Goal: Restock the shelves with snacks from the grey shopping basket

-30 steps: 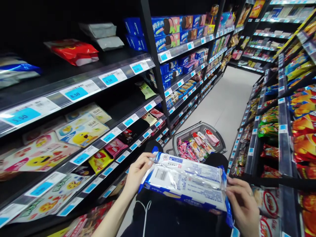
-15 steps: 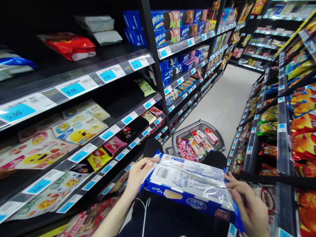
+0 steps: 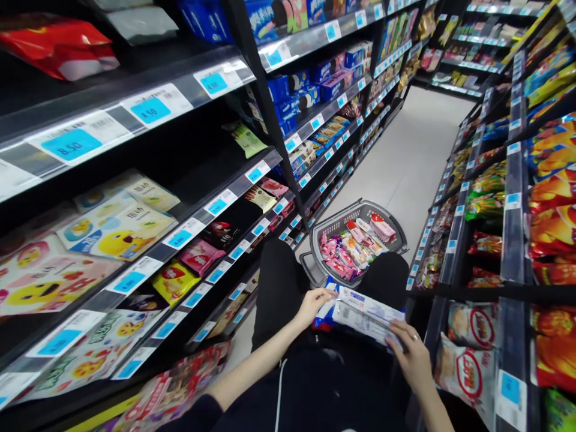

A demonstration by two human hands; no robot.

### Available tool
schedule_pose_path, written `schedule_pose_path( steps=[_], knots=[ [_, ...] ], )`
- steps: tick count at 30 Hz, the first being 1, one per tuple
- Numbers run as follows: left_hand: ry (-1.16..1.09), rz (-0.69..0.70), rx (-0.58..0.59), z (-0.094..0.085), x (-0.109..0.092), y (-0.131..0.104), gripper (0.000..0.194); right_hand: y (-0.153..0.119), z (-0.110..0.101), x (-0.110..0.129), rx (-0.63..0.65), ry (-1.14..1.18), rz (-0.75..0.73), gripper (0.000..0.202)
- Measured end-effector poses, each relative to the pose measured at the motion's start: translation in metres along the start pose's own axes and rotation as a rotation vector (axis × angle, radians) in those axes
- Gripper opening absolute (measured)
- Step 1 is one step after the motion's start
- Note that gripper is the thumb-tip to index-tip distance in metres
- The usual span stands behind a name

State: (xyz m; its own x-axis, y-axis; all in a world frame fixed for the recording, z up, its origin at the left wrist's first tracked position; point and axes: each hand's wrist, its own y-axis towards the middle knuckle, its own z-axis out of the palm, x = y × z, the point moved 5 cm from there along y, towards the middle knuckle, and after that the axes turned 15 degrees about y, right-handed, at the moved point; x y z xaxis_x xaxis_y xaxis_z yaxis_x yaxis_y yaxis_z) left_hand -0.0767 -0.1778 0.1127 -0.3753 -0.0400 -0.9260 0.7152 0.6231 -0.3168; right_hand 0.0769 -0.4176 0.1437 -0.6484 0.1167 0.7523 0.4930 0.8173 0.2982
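Observation:
A blue and white snack package [image 3: 362,315] lies across my lap, its printed white side up. At its left end, my left hand [image 3: 316,304] grips it between thumb and fingers. The right end is held by my right hand [image 3: 408,348], which wears a ring; the fingers rest over the package edge. Just beyond my knees, a grey basket [image 3: 314,235] stands on the floor, holding several pink, white and red packets [image 3: 344,255].
Black shelves with price tags [image 3: 150,110] and snack packets rise close on the left. Another shelf of colourful bags [image 3: 555,228] runs along the right. Between them a pale floor aisle [image 3: 405,141] leads to shelves at the back.
The package has moved lower and nearer my lap, tilting away and looking smaller, with both hands still on it. My view has shifted, and more of my legs shows.

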Motion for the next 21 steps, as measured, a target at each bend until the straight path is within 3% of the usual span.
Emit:
schedule_pose_path(
  steps=[2,6,11,17,21],
  knots=[
    [-0.003,-0.005,0.044,0.009,0.007,0.002,0.023,-0.015,0.011,-0.007,-0.001,-0.043,-0.006,0.024],
    [-0.002,0.001,0.082,0.007,0.007,0.002,0.022,-0.020,0.016,-0.018,0.000,-0.116,0.017,0.022],
    [0.084,0.013,-0.061,-0.001,0.013,0.005,0.018,-0.001,0.015,-0.029,-0.035,-0.110,0.069,0.021],
    [0.005,-0.214,-0.189,-0.002,0.041,0.007,0.019,0.018,0.028,-0.044,0.065,-0.247,0.144,0.038],
    [-0.154,-0.266,-0.102,0.001,0.047,0.006,0.026,0.017,0.023,-0.045,0.138,-0.298,0.019,0.034]
  ],
)
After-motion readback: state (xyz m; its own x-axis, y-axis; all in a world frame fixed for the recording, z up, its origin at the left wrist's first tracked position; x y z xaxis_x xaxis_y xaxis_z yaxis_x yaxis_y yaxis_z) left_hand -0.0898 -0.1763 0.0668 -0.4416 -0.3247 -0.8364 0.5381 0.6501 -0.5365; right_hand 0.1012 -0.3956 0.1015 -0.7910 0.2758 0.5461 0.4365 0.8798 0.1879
